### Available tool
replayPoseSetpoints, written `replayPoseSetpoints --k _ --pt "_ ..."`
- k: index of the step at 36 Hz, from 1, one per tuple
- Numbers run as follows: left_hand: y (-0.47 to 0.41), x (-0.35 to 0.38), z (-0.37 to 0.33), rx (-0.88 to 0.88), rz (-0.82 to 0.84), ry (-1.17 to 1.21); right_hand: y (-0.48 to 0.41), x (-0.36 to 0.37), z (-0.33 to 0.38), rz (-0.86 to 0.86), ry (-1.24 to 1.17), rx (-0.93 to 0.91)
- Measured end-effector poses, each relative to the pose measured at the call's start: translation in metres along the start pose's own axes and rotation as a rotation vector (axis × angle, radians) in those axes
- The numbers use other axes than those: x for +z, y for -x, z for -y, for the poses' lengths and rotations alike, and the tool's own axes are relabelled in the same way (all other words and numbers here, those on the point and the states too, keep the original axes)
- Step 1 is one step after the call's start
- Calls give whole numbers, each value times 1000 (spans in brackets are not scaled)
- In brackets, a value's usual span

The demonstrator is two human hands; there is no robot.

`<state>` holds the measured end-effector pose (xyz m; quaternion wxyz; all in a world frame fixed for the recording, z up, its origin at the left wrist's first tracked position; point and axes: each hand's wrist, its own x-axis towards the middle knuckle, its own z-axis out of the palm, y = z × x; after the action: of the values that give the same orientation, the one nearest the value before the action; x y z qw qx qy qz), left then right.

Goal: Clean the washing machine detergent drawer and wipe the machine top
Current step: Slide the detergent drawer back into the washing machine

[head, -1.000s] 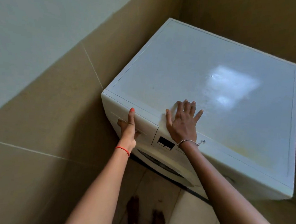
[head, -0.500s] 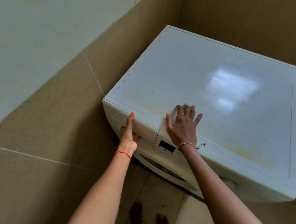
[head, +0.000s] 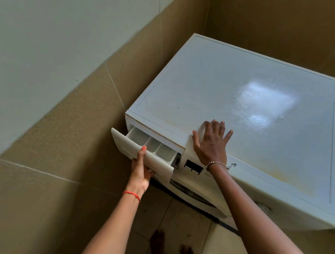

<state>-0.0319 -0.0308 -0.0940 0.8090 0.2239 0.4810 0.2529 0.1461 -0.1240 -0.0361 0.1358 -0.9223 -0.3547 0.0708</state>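
A white front-loading washing machine (head: 263, 105) stands in a tiled corner. Its top shows a bright reflection and yellowish stains near the front edge. The detergent drawer (head: 133, 146) at the machine's front left is pulled partly out, showing three pale compartments. My left hand (head: 140, 170) grips the drawer's front panel from below, thumb on its upper edge. My right hand (head: 211, 143) lies flat, fingers spread, on the top's front edge just right of the drawer, holding nothing.
Tan tiled walls (head: 66, 139) close in on the left and behind the machine. A small dark display panel (head: 193, 167) sits right of the drawer, with the door rim (head: 193, 196) below. My bare feet (head: 172, 250) stand on the tiled floor.
The drawer, closed in the earlier frames, has slid out toward me with my left hand on its front. My right hand stays flat on the top.
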Motion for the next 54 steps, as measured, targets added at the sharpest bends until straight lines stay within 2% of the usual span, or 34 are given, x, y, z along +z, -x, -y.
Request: replayPoseSetpoints --k 12,27,54 --pt "45 -62 7 -1 -30 -15 4 -3 2 16 23 -5" --pt "56 -57 4 1 -48 3 4 -1 2 27 65 -8" --pt "-16 47 -1 28 -136 -71 0 1 2 21 46 -1"
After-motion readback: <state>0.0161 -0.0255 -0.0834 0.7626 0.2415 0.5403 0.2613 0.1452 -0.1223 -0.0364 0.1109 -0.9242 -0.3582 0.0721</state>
